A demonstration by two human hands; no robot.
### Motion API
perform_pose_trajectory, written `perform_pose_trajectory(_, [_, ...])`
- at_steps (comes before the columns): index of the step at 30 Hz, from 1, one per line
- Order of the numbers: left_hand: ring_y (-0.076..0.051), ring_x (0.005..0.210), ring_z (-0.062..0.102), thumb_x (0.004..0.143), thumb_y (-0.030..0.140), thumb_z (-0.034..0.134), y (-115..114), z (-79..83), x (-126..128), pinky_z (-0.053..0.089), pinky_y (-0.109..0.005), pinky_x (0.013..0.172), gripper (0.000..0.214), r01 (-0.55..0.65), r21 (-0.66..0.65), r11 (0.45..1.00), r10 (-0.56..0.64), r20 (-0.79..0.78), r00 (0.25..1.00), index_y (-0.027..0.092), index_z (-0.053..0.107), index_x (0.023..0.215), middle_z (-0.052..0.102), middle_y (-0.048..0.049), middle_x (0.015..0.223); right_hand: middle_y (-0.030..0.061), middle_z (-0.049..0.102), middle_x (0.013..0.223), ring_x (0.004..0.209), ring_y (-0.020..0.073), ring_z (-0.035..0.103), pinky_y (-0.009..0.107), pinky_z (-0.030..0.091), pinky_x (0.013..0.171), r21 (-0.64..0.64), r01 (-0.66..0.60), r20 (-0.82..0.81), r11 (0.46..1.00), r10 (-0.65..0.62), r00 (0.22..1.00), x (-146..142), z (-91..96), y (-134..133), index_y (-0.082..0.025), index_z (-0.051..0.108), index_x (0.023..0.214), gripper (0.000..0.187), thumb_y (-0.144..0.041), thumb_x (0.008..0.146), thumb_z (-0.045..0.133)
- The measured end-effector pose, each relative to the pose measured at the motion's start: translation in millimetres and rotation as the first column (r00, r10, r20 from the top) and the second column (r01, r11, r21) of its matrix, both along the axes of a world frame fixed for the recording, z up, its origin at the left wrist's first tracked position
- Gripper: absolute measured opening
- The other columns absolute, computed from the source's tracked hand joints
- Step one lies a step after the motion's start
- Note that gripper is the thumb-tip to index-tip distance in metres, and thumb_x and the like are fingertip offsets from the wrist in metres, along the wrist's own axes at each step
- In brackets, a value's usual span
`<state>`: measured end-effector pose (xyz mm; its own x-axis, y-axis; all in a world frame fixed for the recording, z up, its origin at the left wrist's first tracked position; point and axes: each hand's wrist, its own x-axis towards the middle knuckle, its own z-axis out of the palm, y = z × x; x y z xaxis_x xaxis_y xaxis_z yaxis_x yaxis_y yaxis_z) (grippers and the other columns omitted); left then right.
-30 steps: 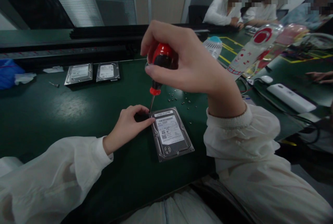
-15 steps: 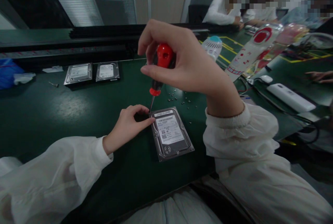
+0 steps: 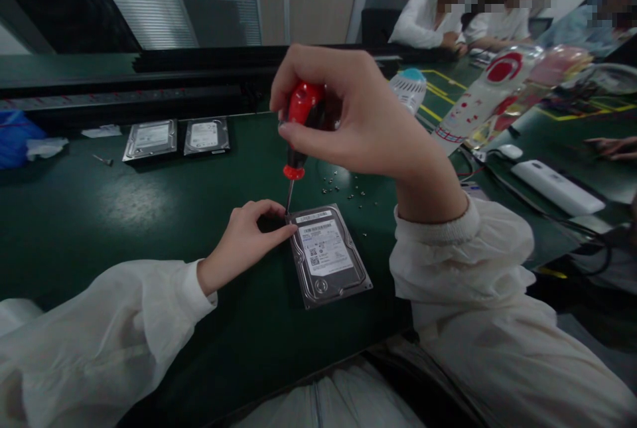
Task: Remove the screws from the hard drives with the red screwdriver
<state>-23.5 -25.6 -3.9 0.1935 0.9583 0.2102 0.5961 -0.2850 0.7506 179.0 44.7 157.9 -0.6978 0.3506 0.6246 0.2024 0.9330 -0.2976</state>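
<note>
A hard drive (image 3: pixel 331 262) with a white label lies on the dark green table in front of me. My right hand (image 3: pixel 343 109) is closed round the red and black handle of a screwdriver (image 3: pixel 294 164). The screwdriver stands nearly upright, its tip at the drive's far left corner; whether a screw sits under it is too small to see. At that same corner, my left hand (image 3: pixel 253 232) grips the drive's left edge between thumb and fingers. Several tiny screws (image 3: pixel 351 196) lie scattered beyond the drive.
Two more hard drives (image 3: pixel 150 140) (image 3: pixel 206 136) lie at the back left, near a blue bag (image 3: pixel 18 139). To the right are bottles (image 3: pixel 478 99), a white power strip (image 3: pixel 557 187) and cables. Other people sit at the far right; one person's hand (image 3: pixel 614 147) rests on the table.
My right hand has turned slightly on the screwdriver, and the handle now leans a little further left. My left hand and the hard drive have stayed in place.
</note>
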Motion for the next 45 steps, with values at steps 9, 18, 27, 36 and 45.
perform_pose_trajectory(9, [-0.025,0.092,0.068,0.087,0.051,0.077,0.6,0.9,0.0,0.051,-0.042,0.082,0.03,-0.012,-0.015,1.0,0.011,-0.021,1.0,0.024,0.075,0.101,0.075,-0.0029,0.098,0.0023,0.062,0.087,0.074,0.0079,0.046,0.025,0.034,0.071,0.045,0.049,-0.028,0.998,-0.047,0.998,-0.7,0.3,4.7,-0.012,0.064,0.088,0.02,-0.031,0.087,0.063])
perform_pose_trajectory(18, [-0.025,0.091,0.068,0.087,0.047,0.077,0.5,1.4,1.2,0.051,-0.041,0.081,0.026,-0.008,0.004,1.0,0.008,-0.017,1.0,0.024,0.075,0.099,0.074,-0.0027,0.097,0.0026,0.061,0.094,0.077,0.0095,0.045,0.025,0.033,0.072,0.027,0.042,0.06,0.999,-0.044,0.997,1.9,4.1,-2.7,-0.015,0.059,0.092,0.01,-0.021,0.084,0.056])
perform_pose_trajectory(27, [-0.024,0.091,0.068,0.088,0.05,0.076,0.6,2.5,0.5,0.053,-0.041,0.082,0.029,0.004,0.006,1.0,-0.003,-0.027,1.0,0.024,0.074,0.101,0.076,-0.004,0.099,0.0048,0.06,0.097,0.077,0.0111,0.043,0.028,0.033,0.07,-0.009,-0.003,0.055,1.0,0.003,0.999,2.2,3.9,-1.6,-0.016,0.058,0.092,0.016,-0.015,0.076,0.057])
perform_pose_trajectory(36, [-0.024,0.092,0.068,0.088,0.052,0.076,0.0,1.2,0.1,0.052,-0.04,0.08,0.03,-0.003,-0.012,1.0,0.003,-0.021,1.0,0.025,0.075,0.102,0.075,-0.0037,0.1,0.0039,0.059,0.092,0.074,0.0082,0.044,0.026,0.033,0.068,0.042,-0.026,0.005,0.999,0.026,1.0,2.2,0.4,3.0,-0.008,0.062,0.095,0.024,-0.014,0.073,0.056])
perform_pose_trajectory(45, [-0.024,0.091,0.068,0.088,0.049,0.076,-0.8,2.9,1.0,0.052,-0.041,0.082,0.028,-0.01,-0.004,1.0,0.01,-0.028,1.0,0.025,0.075,0.1,0.075,-0.0036,0.099,0.0036,0.063,0.098,0.086,0.0104,0.054,0.026,0.041,0.077,0.037,-0.007,0.002,0.999,0.007,1.0,2.2,0.9,4.8,-0.014,0.06,0.094,0.017,-0.016,0.077,0.06])
